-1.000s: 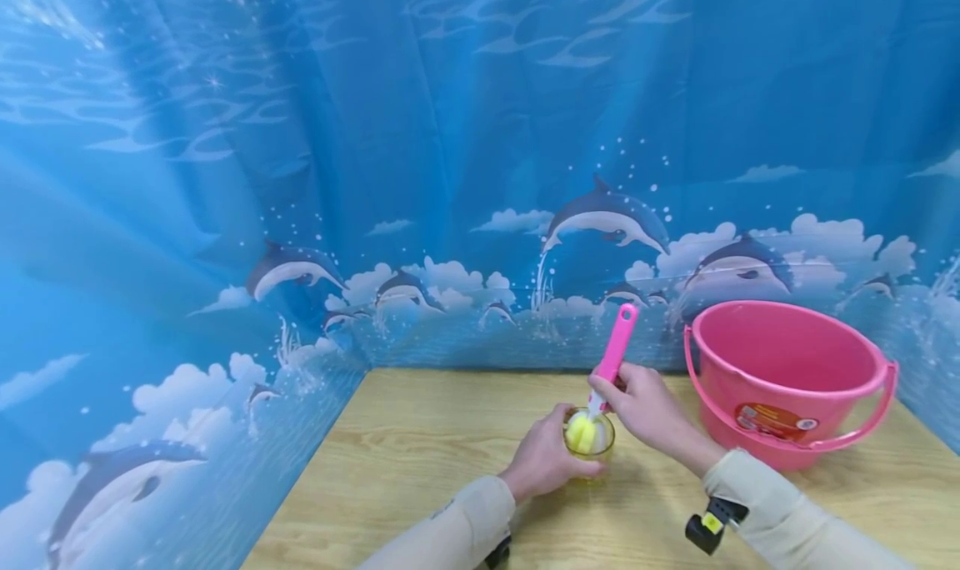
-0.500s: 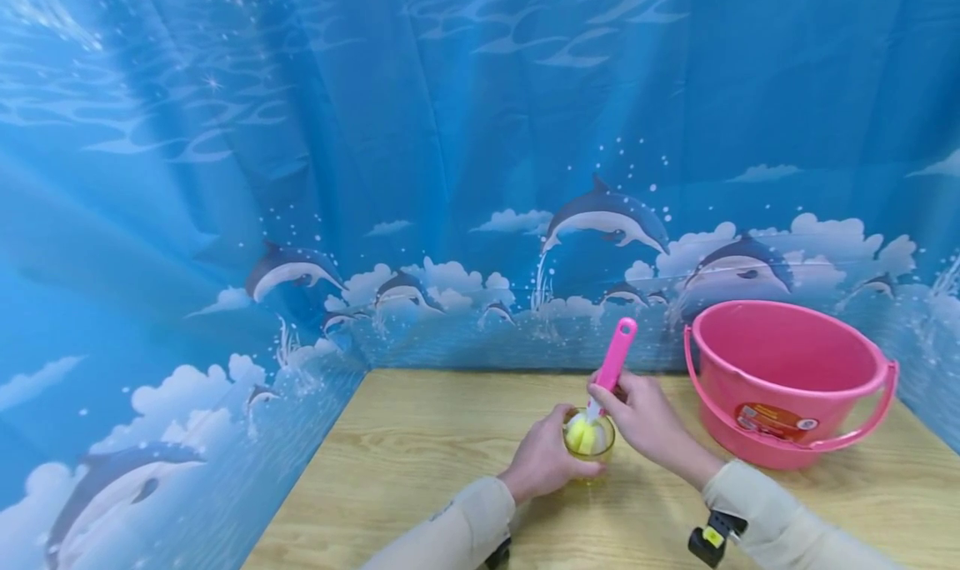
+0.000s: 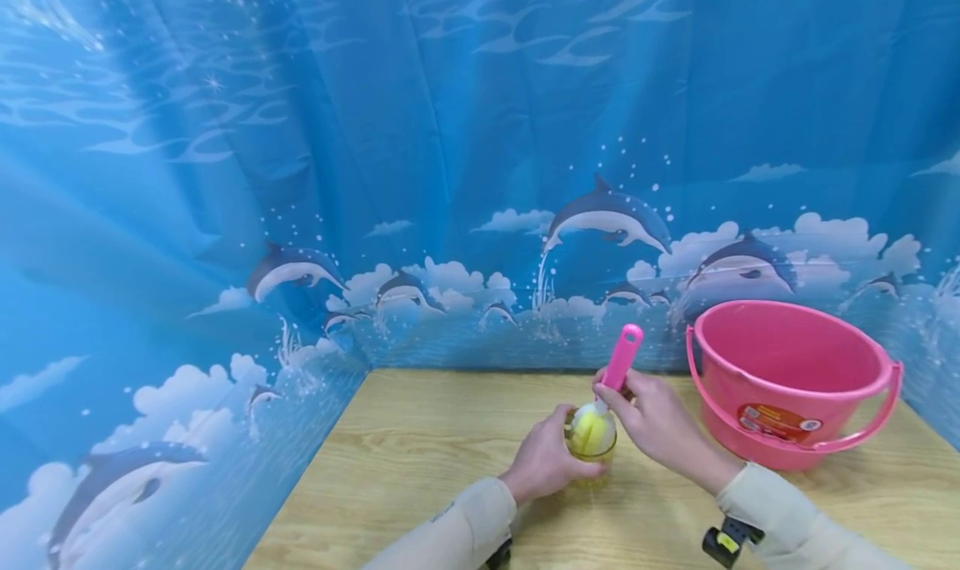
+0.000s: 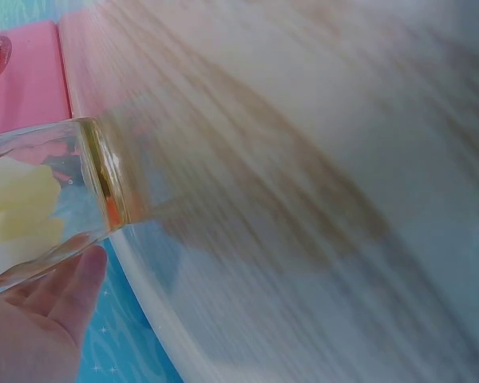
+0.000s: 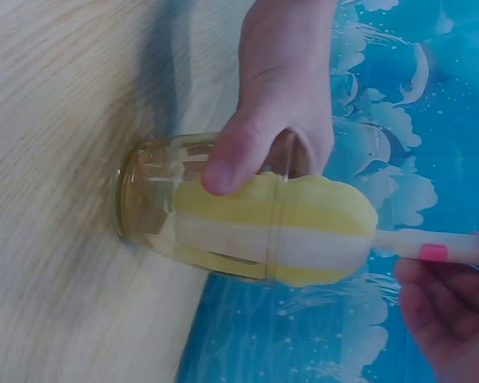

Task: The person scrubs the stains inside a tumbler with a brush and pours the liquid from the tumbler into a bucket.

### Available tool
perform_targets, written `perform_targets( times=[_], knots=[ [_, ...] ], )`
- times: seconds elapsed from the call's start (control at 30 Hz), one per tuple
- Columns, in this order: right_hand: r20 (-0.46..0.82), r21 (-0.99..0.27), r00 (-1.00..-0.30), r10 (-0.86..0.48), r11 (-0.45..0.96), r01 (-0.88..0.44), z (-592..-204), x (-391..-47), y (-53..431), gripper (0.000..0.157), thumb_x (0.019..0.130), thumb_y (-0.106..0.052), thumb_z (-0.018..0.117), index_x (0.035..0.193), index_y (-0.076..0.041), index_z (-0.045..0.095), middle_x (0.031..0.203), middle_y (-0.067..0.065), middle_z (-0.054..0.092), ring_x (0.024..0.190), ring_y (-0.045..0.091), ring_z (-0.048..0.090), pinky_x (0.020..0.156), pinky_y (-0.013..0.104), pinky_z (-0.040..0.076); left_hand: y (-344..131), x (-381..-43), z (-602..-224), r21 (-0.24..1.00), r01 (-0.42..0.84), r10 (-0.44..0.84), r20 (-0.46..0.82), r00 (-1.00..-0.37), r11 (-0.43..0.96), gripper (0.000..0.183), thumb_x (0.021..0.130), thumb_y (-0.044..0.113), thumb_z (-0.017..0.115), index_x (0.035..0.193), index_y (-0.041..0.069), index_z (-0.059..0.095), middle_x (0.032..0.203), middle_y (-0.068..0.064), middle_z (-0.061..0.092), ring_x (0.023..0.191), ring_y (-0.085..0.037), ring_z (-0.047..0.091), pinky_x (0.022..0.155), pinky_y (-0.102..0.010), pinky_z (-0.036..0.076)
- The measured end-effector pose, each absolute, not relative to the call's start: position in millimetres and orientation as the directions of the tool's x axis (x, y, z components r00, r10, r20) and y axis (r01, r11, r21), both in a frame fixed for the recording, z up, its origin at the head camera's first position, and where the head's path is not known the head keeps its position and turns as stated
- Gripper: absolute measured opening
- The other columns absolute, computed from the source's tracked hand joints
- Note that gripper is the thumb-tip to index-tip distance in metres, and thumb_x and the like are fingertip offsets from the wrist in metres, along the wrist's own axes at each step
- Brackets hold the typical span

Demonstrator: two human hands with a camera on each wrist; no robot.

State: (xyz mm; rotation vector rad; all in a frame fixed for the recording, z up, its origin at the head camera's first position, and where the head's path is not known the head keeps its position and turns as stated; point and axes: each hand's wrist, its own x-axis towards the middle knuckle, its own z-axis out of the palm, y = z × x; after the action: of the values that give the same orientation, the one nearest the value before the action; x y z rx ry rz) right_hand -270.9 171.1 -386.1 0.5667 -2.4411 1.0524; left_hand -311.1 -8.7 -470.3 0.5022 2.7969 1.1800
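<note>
In the head view, my left hand [image 3: 543, 457] grips a clear, yellowish drinking glass [image 5: 153, 191] from its left side. The glass stands upright on the wooden table, its base close to the tabletop. My right hand [image 3: 654, 416] pinches the white neck of a sponge cup brush, whose pink handle [image 3: 624, 357] leans up and to the right. The brush's yellow-and-white sponge head [image 5: 327, 227] is partly inside the glass, with its upper part bulging out past the rim. In the left wrist view, the sponge shows through the glass wall beside my fingers [image 4: 84, 287].
A large pink bucket [image 3: 795, 403] with its carrying handle lowered stands on the wooden table [image 3: 420, 437], to the right of my right hand. Blue curtain sheeting [image 3: 450, 137] printed with dolphins and clouds hangs behind the table and along its left side.
The brush first slid slightly deeper into the glass; now its sponge head has risen partly above the rim. My right hand has shifted slightly right. The left hand still holds the glass in place.
</note>
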Motion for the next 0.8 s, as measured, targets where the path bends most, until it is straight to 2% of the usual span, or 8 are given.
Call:
perform_targets(
  times=[0.3, 0.53, 0.7, 0.8],
  knots=[
    [0.488, -0.575, -0.846, -0.215, 0.65, -0.497, -382.9, -268.1, 170.9, 0.015, 0.103, -0.026, 0.058, 0.105, -0.014, 0.067, 0.073, -0.005, 0.062, 0.056, 0.006, 0.045, 0.049, 0.024, 0.042, -7.8, -311.2, -470.0, 0.728, 0.252, 0.321, 0.046, -0.946, 0.638, 0.086, 0.065, 0.048, 0.092, 0.138, 0.026, 0.05, 0.124, 0.009, 0.063, 0.103, -0.007, 0.061, 0.09, -0.033, 0.054],
    [0.427, -0.6, -0.878, -0.215, 0.659, -0.453, -390.8, -270.8, 169.1, 0.016, 0.102, -0.027, 0.059, 0.1, -0.015, 0.069, 0.063, -0.009, 0.051, 0.052, 0.005, 0.041, 0.046, 0.024, 0.039, -8.4, -311.3, -470.3, 0.733, 0.257, 0.325, 0.051, -0.944, 0.63, 0.083, 0.066, 0.046, 0.092, 0.135, 0.024, 0.051, 0.122, 0.01, 0.064, 0.102, -0.006, 0.062, 0.088, -0.031, 0.053],
    [0.416, -0.614, -0.884, -0.211, 0.653, -0.444, -393.6, -272.9, 168.8, 0.012, 0.101, -0.023, 0.061, 0.099, -0.014, 0.069, 0.061, -0.009, 0.049, 0.051, 0.005, 0.041, 0.045, 0.024, 0.038, -8.4, -311.4, -470.9, 0.727, 0.272, 0.33, 0.066, -0.942, 0.631, 0.085, 0.066, 0.046, 0.092, 0.136, 0.022, 0.051, 0.124, 0.008, 0.064, 0.102, -0.006, 0.062, 0.087, -0.029, 0.053],
    [0.401, -0.617, -0.891, -0.21, 0.657, -0.433, -392.4, -273.2, 168.8, 0.014, 0.102, -0.023, 0.06, 0.1, -0.012, 0.068, 0.061, -0.008, 0.049, 0.051, 0.005, 0.041, 0.045, 0.023, 0.038, -8.9, -311.4, -471.2, 0.726, 0.28, 0.334, 0.074, -0.94, 0.628, 0.085, 0.066, 0.046, 0.092, 0.136, 0.022, 0.051, 0.124, 0.008, 0.064, 0.102, -0.006, 0.061, 0.088, -0.029, 0.053]
  ],
)
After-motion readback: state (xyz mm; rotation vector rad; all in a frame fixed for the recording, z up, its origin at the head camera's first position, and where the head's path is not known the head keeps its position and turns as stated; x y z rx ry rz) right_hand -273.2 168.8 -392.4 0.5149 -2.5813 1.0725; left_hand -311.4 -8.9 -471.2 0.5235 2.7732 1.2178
